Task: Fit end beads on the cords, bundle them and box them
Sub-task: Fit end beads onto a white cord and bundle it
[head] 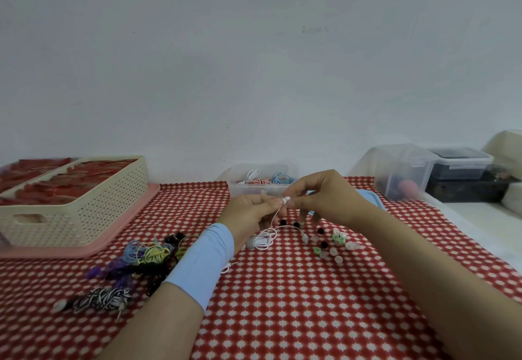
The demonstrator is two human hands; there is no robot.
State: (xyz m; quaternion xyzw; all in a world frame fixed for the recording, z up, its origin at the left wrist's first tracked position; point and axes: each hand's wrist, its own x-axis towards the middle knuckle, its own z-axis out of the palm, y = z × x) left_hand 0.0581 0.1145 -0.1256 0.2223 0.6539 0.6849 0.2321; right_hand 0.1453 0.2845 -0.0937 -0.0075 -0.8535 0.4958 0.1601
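Observation:
My left hand [250,212] pinches the end of a white cord [265,239], whose loose coil lies on the red checked cloth just below. My right hand [319,197] meets it fingertip to fingertip and holds a small white end bead [287,199] against the cord's tip. Loose beads [334,245] in black, green, white and pink lie scattered under and to the right of my right hand. A pile of coloured cords [147,258] sits left of my left wrist, with a black-and-white striped cord [101,299] nearer me. A clear box [258,185] holding bundled cords stands behind my hands.
A cream perforated basket [76,212] full of red items rests on a pink tray [84,249] at the left. Clear lidded tubs [406,173] and a dark container [460,166] stand at the right. A blue lid [370,197] lies behind my right wrist.

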